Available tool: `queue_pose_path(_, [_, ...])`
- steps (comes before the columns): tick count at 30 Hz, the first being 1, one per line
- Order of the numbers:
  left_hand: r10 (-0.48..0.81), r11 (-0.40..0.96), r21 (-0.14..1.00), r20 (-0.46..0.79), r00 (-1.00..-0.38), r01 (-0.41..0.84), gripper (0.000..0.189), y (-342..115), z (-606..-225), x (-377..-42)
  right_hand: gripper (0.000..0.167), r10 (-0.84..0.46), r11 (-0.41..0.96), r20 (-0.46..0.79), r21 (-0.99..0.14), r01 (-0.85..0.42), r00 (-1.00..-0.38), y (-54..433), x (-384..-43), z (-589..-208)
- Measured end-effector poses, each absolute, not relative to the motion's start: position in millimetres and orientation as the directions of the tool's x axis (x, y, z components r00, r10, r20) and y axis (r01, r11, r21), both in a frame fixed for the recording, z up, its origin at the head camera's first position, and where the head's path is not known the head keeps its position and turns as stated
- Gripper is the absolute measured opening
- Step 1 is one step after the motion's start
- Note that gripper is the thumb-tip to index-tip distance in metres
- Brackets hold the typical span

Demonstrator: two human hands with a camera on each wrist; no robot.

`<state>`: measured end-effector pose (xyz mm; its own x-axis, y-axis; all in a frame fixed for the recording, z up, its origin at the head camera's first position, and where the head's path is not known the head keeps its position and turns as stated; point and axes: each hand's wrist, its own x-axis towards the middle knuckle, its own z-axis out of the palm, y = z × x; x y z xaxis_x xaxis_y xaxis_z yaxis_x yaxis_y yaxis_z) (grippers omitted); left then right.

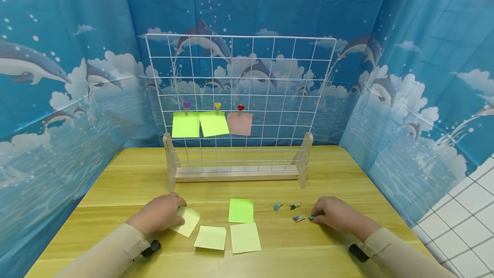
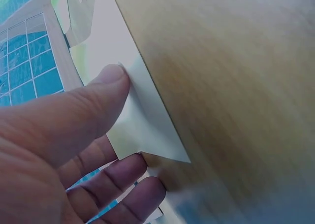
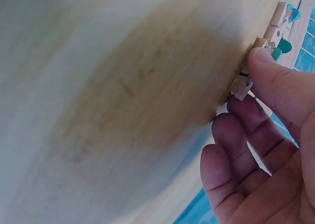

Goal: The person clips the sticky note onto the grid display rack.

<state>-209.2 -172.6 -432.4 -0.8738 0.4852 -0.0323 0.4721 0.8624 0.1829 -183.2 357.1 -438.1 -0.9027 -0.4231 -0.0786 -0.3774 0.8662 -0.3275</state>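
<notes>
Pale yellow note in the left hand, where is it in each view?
Head: the pale yellow note is low and left of centre, pinched by the left hand.
Left wrist: left of centre, under the thumb.
Right wrist: not in the picture.
Shared landmark: the white wire grid, upper middle in head, left edge in left wrist, right edge in right wrist.

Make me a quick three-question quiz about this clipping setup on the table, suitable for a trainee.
1. How many square paper notes hang on the white wire grid?
2. True or false: the right hand is holding a sheet of paper.
3. Which heart-topped clip is on the pink square paper note: A purple, B yellow, or C red?

Key:
1. Three.
2. False; it pinches a small green-tipped wooden clothespin.
3. C, the red heart-topped clip.
</notes>
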Motion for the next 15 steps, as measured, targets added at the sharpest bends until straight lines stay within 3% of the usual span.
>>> queue_pose_path(15, [0.460, 0.875, 0.177, -0.007, -0.888, 0.452, 0.040, -169.9, -433.2, -203.7, 0.008, -0.420, 0.866, -0.046, -0.318, -0.386, -0.906, 355.7, -182.6, -439.3])
